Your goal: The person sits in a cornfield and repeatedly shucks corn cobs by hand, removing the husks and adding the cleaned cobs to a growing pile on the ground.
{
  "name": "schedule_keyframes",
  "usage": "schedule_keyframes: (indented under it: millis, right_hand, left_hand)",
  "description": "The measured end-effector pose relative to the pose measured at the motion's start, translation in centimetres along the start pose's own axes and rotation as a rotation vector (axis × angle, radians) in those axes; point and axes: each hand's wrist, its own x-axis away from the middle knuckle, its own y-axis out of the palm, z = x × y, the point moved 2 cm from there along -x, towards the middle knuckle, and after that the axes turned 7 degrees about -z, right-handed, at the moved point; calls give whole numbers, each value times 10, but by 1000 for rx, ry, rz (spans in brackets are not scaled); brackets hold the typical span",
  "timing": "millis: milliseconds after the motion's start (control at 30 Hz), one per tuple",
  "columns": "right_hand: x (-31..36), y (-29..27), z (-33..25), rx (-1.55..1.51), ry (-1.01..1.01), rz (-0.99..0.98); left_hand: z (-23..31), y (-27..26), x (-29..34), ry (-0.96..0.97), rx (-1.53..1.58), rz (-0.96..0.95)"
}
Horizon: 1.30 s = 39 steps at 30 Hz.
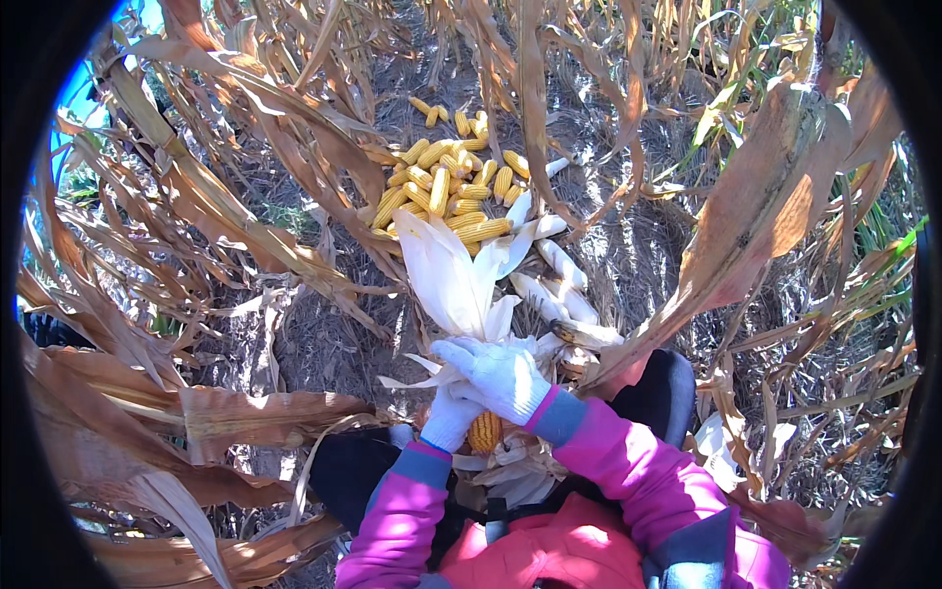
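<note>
An ear of corn (pixel 485 433) points its orange-yellow kernels toward me, between and below my gloved hands. Pale husk leaves (pixel 440 280) fan out from its far end. In a white glove, my left hand (pixel 453 410) is wrapped around the ear, its fingers partly hidden under the other hand. My right hand (pixel 505 378), also white-gloved, lies across the top, closed around the base of the husk leaves where they meet the ear. Most of the ear is covered by the two hands.
A pile of bare yellow corn cobs (pixel 446 187) lies on the ground ahead. Several ears still in pale husks (pixel 562 265) lie right of it. Dry corn stalks and leaves crowd both sides, a broad brown leaf (pixel 756 211) close at right. Loose husks (pixel 515 481) lie between my legs.
</note>
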Motion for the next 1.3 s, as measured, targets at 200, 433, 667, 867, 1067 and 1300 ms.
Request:
schedule_keyframes:
  millis: [200, 433, 667, 867, 1067, 1300]
  right_hand:
    - [-9, 21, 0, 126, -95, -316]
    - [9, 32, 4, -25, 11, -256]
    - [19, 27, 26, -2368, 372, 217]
    - [20, -30, 20, -1965, 430, 109]
    - [57, -51, 61, 274, 452, -495]
    - [20, -10, 52, -860, 322, -44]
  left_hand:
    - [-43, -32, -7, 147, -745, -8]
    - [-38, -15, 10, -121, 564, 98]
    - [-15, -12, 6, -63, 304, -282]
    - [6, -5, 4, 31, 383, -183]
    - [33, -24, 9, 148, 61, 128]
    - [40, 0, 13, 110, 38, -185]
